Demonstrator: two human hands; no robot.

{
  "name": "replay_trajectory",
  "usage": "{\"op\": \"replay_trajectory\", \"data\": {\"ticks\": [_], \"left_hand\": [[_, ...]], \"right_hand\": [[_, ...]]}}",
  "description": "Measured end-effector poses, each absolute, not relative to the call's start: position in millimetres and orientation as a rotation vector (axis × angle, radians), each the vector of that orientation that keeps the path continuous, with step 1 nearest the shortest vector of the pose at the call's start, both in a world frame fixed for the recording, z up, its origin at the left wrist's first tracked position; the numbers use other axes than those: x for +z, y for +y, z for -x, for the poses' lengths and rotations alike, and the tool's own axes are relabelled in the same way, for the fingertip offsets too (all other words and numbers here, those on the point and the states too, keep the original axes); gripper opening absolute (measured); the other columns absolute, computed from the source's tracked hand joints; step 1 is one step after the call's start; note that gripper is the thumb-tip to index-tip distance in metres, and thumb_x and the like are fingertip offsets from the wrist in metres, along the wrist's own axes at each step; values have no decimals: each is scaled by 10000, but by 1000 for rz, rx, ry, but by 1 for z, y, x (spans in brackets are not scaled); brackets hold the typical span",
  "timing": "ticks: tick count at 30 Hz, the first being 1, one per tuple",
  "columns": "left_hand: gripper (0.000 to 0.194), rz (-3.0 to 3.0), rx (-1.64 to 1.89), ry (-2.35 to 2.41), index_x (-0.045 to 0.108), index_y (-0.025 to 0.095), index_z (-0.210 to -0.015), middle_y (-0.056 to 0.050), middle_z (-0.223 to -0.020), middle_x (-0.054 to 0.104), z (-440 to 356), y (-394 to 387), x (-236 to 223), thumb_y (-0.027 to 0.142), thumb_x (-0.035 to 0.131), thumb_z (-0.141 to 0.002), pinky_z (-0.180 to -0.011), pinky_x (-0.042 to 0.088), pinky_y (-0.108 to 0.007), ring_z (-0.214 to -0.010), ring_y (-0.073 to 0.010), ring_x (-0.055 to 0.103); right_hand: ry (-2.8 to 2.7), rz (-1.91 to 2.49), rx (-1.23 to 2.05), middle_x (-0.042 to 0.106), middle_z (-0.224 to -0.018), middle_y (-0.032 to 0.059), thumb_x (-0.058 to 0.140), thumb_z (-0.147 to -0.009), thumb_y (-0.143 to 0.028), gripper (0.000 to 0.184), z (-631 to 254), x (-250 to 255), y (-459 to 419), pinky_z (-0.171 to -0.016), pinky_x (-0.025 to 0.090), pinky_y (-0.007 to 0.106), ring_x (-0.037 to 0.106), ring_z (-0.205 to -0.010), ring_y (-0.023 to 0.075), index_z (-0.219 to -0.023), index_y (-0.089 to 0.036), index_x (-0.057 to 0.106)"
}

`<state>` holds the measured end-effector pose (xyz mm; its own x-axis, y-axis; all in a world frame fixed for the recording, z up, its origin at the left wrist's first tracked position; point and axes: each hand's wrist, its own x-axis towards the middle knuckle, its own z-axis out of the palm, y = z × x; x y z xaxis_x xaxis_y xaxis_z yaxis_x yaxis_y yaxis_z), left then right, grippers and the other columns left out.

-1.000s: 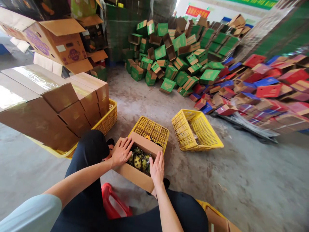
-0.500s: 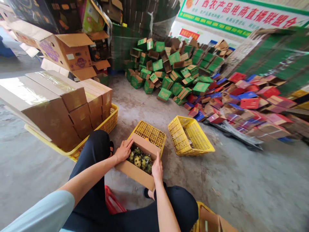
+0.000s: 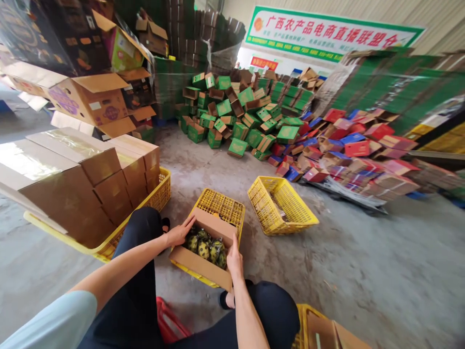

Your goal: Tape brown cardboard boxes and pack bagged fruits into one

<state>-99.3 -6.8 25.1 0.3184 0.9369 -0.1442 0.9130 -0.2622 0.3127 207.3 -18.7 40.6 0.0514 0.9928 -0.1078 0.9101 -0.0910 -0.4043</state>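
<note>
A brown cardboard box (image 3: 198,265) rests on an upturned yellow crate (image 3: 221,206) in front of my knees. Inside it lie several round dark fruits in plastic wrap (image 3: 205,245). My left hand (image 3: 178,232) lies flat on the box's left flap, fingers stretched out. My right hand (image 3: 234,258) presses on the right flap with its fingers together and extended. Neither hand holds anything else.
A yellow crate (image 3: 281,206) lies tilted on the concrete floor to the right. Sealed brown cartons (image 3: 83,177) fill a yellow crate at left. A heap of green boxes (image 3: 236,109) and red and blue boxes (image 3: 356,150) spreads behind. A red stool (image 3: 169,322) sits under my legs.
The view has tilted up, showing more of the far wall and banner. My hands have stayed on the box flaps, shifting only slightly.
</note>
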Motion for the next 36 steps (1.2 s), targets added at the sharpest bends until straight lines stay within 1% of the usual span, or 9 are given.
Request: {"op": "replay_trajectory", "data": {"ticks": [3, 5, 8, 12, 16, 19, 24, 30, 36], "left_hand": [[1149, -2220, 228, 1612, -122, 260, -1656, -178, -1722, -50, 102, -2, 17, -21, 468, -710, -959, 557, -349, -1181, -276, 695], [1133, -2221, 297, 1619, -111, 245, -1658, -156, -1729, 69, 99, 3, 13, -7, 469, -718, -1079, 497, -397, -1372, -298, 561], [1056, -2169, 267, 1684, -6, 202, -1670, -155, -1695, 258, 89, 9, 10, 68, 517, -763, -1160, 420, -471, -1509, -323, 378], [864, -2152, 233, 1712, 148, 165, -1656, -175, -1656, 347, 78, 9, 12, 244, 535, -888, -1174, 385, -522, -1524, -342, 344], [717, -2188, 223, 1757, 326, 170, -1609, -207, -1640, 361, 73, 4, 21, 270, 516, -924, -1168, 298, -677, -1558, -400, 235], [649, -2251, 199, 1718, 455, 220, -1547, -168, -1676, 302, 70, -1, 34, 273, 564, -909, -1132, 295, -746, -1572, -443, 144], [578, -2412, 197, 1330, 540, 225, -1482, -120, -1595, 468, 61, 0, 58, 327, 622, -919, -1196, 377, -500, -1511, -353, 368], [493, -2523, 54, 1108, 621, 198, -1377, -139, -1505, 560, 34, 18, 55, 242, 656, -887, -1091, 468, -399, -1361, -317, 541], [231, -2514, 18, 1188, 733, 199, -1080, -133, -1102, 732, 14, 32, 42, 164, 574, -916, -904, 517, -393, -1132, -315, 614]], "right_hand": [[-1873, 2094, 538, 786, -1049, 109, 310, -1026, -191, 659, -208, 35, -15, -796, 574, 317, 775, -928, 254, -1665, -227, 158], [-1836, 2083, 512, 779, -1122, 108, 309, -1033, -211, 662, -209, 34, -10, -831, 575, 331, 769, -963, 258, -1668, -239, 122], [-1839, 2107, 506, 772, -1173, 117, 301, -1036, -200, 666, -212, 34, -2, -862, 576, 346, 765, -994, 261, -1669, -229, 98], [-1941, 2150, 561, 754, -1208, 164, 310, -1049, -221, 660, -213, 36, 5, -905, 577, 377, 758, -1047, 278, -1672, -183, 93], [-1952, 2202, 321, 459, -1573, 242, 367, -1042, -283, 680, -209, 43, 3, -1022, 528, 514, 527, -1403, 368, -1672, -201, 126], [-1978, 2095, 208, 282, -1675, 227, 362, -1032, -292, 640, -214, 62, 1, -1132, 417, 605, 317, -1532, 389, -1647, -157, 251], [-2176, 1796, 593, 662, -1410, 138, 319, -1046, -311, 503, -234, 100, 6, -1172, 425, 390, 608, -1329, 245, -1410, -154, 628], [-2368, 1837, 897, 634, -1456, 101, 468, -977, -229, 503, -224, 95, 14, -1173, 419, 391, 579, -1362, 233, -1466, -188, 580], [-2498, 1851, 828, 640, -1415, 150, 555, -868, -62, 624, -199, 65, 21, -1092, 473, 349, 623, -1291, 266, -1483, -169, 561]]}}
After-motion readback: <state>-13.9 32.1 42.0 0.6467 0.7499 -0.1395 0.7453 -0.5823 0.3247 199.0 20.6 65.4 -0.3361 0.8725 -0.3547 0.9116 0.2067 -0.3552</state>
